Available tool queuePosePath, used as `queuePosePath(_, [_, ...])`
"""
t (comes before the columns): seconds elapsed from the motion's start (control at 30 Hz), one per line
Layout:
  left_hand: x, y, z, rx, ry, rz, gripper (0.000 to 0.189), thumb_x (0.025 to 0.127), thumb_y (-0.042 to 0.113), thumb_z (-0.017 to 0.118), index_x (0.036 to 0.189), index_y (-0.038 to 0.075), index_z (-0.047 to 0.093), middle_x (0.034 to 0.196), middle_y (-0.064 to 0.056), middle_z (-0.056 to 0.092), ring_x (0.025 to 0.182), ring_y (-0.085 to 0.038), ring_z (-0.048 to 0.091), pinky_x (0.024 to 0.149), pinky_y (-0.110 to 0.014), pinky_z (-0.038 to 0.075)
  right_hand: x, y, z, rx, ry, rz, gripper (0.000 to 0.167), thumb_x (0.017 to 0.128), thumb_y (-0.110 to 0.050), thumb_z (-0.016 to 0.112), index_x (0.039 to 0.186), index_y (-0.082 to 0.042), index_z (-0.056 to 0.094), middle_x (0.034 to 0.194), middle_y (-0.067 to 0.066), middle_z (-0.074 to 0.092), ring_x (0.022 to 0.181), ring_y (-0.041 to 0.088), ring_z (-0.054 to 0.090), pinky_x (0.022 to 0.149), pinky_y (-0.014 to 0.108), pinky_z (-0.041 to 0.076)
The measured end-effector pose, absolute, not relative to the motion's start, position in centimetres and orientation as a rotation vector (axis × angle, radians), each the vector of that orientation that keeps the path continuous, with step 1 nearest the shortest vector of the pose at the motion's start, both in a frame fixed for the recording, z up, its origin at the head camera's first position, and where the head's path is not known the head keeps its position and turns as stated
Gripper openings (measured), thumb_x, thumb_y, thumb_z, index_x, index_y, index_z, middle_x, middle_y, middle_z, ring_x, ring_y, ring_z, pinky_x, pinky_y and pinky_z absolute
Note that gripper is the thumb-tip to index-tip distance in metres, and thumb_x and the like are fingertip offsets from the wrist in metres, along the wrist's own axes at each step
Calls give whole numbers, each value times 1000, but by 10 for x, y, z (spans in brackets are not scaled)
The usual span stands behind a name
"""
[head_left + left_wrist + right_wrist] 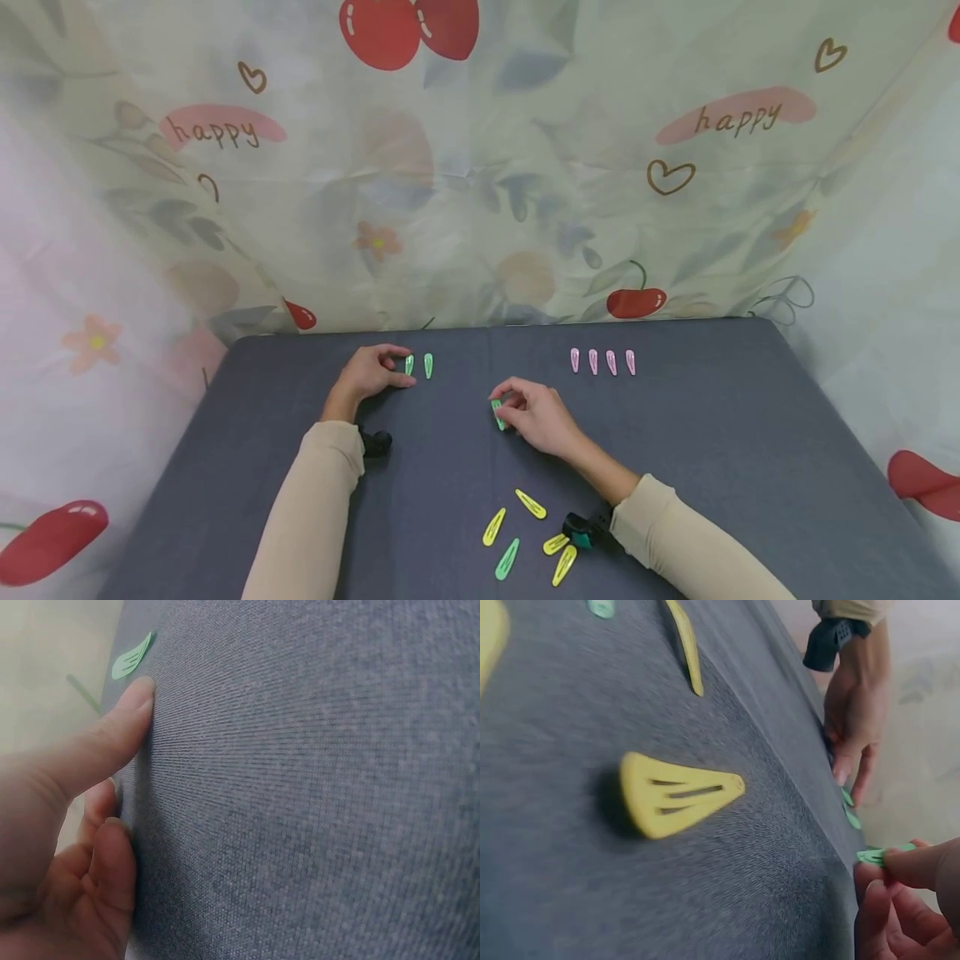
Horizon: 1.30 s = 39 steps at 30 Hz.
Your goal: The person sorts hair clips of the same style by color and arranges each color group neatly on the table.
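Note:
Thumb and forefinger of my left hand [369, 372] pinch the two ends of a green hair clip [408, 365] lying on the table. Just right of it, a second green hair clip [428, 366] lies parallel. In the left wrist view the thumb [124, 727] presses near the cloth, with a green clip [133, 658] beyond its tip. My right hand [538, 417] pinches another green hair clip [497, 414] between thumb and fingertips, over the middle of the table. The right wrist view shows this clip [871, 856] at the fingertips, partly hidden by them.
Four-sided dark cloth covers the table [450, 467]. Several pink hair clips [602, 362] stand in a row at the back right. Several yellow clips [493, 527] and one green clip [507, 559] lie scattered at the front, near the right forearm. A printed curtain [465, 208] hangs behind.

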<state>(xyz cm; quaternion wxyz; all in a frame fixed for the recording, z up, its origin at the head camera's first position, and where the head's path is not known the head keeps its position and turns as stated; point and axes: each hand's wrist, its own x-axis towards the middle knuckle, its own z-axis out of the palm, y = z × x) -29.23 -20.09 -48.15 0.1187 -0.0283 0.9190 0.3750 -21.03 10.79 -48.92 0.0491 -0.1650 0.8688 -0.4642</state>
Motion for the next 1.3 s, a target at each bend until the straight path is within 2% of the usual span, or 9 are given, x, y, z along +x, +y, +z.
queuePosePath(0.33, [-294,-202,-484,-100,2678,1118,56,81,25,88,132,18,69,97,-2,54,89,-22,48,81,-36,37,-241,89,-497,-427,2655,-1550,17,92,-7,73,108,-10,73,83,5,71,57,12,65,55,27,54])
queuePosePath(0.77, [-294,-202,-482,-98,2670,1118,56,81,25,88,133,18,69,96,-2,54,90,-22,49,81,-37,37,-272,59,-497,-402,2677,-1574,14,94,-9,72,108,-7,73,78,5,74,60,16,70,55,27,55])
queuePosePath(1.07, [-294,-203,-482,-126,2676,1114,55,81,25,88,132,19,69,96,-3,54,90,-23,50,81,-36,37,-290,33,-490,-328,2757,-1467,12,95,-14,73,107,-15,74,84,1,76,66,14,70,57,25,53])
queuePosePath(1.3, [-293,-201,-481,-141,2687,1104,55,81,26,88,132,20,69,98,-4,56,90,-24,52,82,-36,38,-300,21,-490,-307,2795,-1408,12,94,-17,75,105,-17,75,90,0,78,71,10,69,64,26,52])
